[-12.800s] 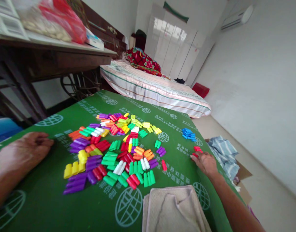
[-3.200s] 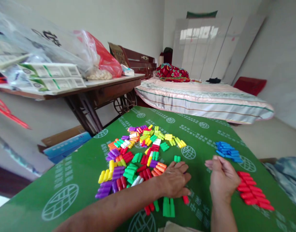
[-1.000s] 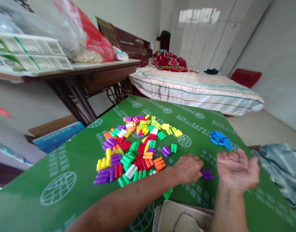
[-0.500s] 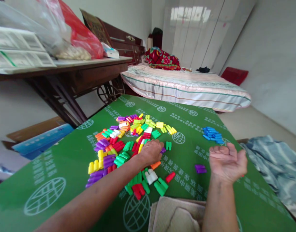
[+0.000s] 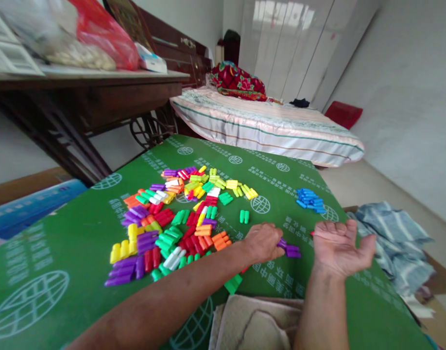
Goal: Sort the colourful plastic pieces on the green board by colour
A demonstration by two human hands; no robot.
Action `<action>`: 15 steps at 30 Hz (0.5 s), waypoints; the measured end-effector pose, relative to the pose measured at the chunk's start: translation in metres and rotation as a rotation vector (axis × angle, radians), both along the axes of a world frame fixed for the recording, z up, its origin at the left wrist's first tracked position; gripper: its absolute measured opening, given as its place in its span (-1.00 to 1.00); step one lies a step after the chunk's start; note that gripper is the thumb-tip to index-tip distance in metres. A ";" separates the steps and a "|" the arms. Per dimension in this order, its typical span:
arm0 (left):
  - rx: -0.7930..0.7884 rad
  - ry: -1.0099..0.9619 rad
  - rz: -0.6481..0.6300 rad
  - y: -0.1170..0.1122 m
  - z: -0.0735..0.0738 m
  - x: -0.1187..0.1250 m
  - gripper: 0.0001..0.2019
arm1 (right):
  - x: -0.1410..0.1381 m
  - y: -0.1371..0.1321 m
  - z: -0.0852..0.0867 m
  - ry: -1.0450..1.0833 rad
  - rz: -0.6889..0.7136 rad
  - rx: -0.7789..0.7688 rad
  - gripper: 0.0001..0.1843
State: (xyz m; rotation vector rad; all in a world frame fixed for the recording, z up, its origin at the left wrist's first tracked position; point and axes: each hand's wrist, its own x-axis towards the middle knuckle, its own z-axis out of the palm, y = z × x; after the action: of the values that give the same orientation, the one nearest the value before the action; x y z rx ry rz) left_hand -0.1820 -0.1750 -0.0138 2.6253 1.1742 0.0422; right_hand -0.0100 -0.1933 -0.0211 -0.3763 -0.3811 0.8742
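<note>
Right of the frame's centre, a small glossy purple plastic piece (image 5: 282, 243) is peeking out from the fingertips of the bare left hand (image 5: 264, 243), which are hiding its near end. Just beside it, a matching purple piece of short parallel tubes (image 5: 293, 251) is lying on the green printed tabletop (image 5: 281, 214). The left hand is grasping the first piece, its fingers curling downward close together. Farther right, the bare right hand (image 5: 341, 245) is resting palm up, its fingers curling loosely, its thumb sticking outward, its grip slack and its palm bare.
</note>
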 end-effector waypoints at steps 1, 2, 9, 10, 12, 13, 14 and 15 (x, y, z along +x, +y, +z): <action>-0.004 0.005 -0.013 0.001 0.000 0.003 -0.74 | 0.001 0.000 0.000 0.003 -0.003 -0.005 -0.65; -0.014 0.014 -0.020 0.001 0.000 0.005 -0.74 | 0.002 0.000 0.000 0.005 -0.007 -0.009 -0.65; -0.106 0.071 0.064 -0.007 0.004 0.019 -0.69 | 0.014 -0.005 0.001 0.007 -0.068 0.017 -0.64; -0.110 0.068 0.065 -0.008 0.005 0.022 -0.72 | 0.016 -0.006 0.001 0.012 -0.076 0.020 -0.64; -0.112 0.054 0.069 -0.010 0.005 0.026 -0.75 | 0.018 -0.007 0.002 0.011 -0.085 0.025 -0.65; -0.111 0.045 0.072 -0.010 0.005 0.029 -0.75 | 0.019 -0.008 0.002 0.004 -0.087 0.025 -0.66; -0.110 0.034 0.070 -0.010 0.005 0.032 -0.75 | 0.020 -0.008 0.002 -0.001 -0.086 0.023 -0.66; -0.110 0.027 0.068 -0.010 0.005 0.035 -0.76 | 0.020 -0.008 0.002 -0.002 -0.088 0.021 -0.66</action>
State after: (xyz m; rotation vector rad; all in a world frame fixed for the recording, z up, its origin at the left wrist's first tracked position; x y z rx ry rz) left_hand -0.1475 -0.1849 -0.0087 2.4977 1.2377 -0.0437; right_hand 0.0096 -0.2017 -0.0189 -0.3725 -0.3726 0.7832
